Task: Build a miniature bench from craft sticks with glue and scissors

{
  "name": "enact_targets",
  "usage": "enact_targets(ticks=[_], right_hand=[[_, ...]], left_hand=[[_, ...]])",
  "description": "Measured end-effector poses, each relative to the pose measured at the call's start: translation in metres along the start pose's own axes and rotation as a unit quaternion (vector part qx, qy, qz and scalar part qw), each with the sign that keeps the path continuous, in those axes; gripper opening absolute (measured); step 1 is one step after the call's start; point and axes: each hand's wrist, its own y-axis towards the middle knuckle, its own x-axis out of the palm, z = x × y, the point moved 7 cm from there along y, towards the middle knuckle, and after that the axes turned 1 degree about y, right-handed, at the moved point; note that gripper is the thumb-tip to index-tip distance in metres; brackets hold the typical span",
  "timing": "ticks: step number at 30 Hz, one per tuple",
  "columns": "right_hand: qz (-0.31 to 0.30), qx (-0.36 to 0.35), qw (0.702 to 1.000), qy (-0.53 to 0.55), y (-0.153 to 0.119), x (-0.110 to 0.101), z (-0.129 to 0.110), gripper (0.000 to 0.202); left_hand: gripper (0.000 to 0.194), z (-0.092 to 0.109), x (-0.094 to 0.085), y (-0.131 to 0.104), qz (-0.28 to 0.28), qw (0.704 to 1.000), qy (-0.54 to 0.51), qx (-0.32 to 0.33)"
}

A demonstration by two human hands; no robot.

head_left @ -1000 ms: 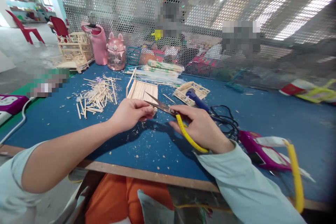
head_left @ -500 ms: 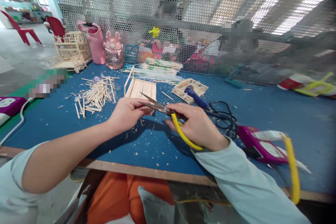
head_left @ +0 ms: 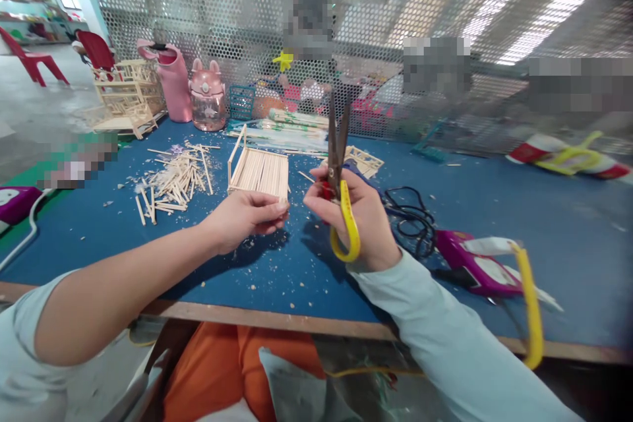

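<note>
My right hand (head_left: pixel 359 217) is closed round yellow-handled scissors (head_left: pixel 351 224), whose blades point up and stand slightly apart. My left hand (head_left: pixel 247 219) is pinched at the near edge of a small slatted wooden piece (head_left: pixel 260 170); whatever is between its fingertips is too small to make out. That piece has an upright stick frame at its left side. Left of it lies a heap of short wooden sticks (head_left: pixel 182 178). Behind the scissors, partly hidden, rests a wooden lattice frame (head_left: pixel 366 161).
A blue tool's black cord (head_left: pixel 418 217) and a purple-white device (head_left: pixel 479 264) lie at the right. A pink bottle (head_left: pixel 174 86), a clear bottle (head_left: pixel 208 99) and a wooden model (head_left: pixel 131 95) stand at the back left. Bagged sticks (head_left: pixel 297 128) lie before a mesh screen (head_left: pixel 222 13).
My right hand has turned the scissors from pointing left to pointing up, away from my left hand. The view has shifted slightly.
</note>
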Motion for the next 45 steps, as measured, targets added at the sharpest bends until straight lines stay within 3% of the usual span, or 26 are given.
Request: enact_targets(ticks=[3, 9, 14, 22, 29, 35, 40, 45], right_hand=[[-0.029, 0.003, 0.998, 0.055, -0.001, 0.014, -0.001, 0.049], [-0.035, -0.008, 0.996, 0.076, -0.004, 0.027, 0.000, 0.069], [-0.017, -0.010, 0.998, 0.055, -0.007, 0.031, 0.001, 0.064], [-0.069, -0.011, 0.995, 0.073, -0.008, 0.032, 0.003, 0.066], [-0.048, -0.029, 0.996, 0.064, -0.009, 0.030, 0.002, 0.060], [-0.013, -0.035, 0.994, 0.108, -0.007, 0.024, 0.001, 0.059], [-0.042, -0.036, 0.989, 0.134, -0.009, 0.029, 0.002, 0.061], [-0.068, -0.029, 0.987, 0.143, -0.010, 0.035, 0.005, 0.062]], left_hand=[[0.011, -0.004, 0.005, -0.002, -0.019, 0.999, -0.038, -0.021], [0.033, -0.003, 0.000, -0.002, 0.023, 0.998, -0.051, 0.019], [0.038, -0.003, 0.001, -0.001, 0.037, 0.997, -0.058, 0.034], [0.058, -0.002, 0.002, -0.006, 0.046, 0.998, -0.036, 0.010], [0.053, 0.001, 0.002, -0.005, 0.031, 0.999, -0.026, 0.033], [0.037, 0.003, 0.000, -0.008, 0.046, 0.992, -0.117, -0.003], [0.055, 0.005, 0.002, -0.007, 0.012, 0.992, -0.128, 0.008], [0.062, 0.003, 0.001, -0.005, 0.015, 0.995, -0.096, 0.002]])
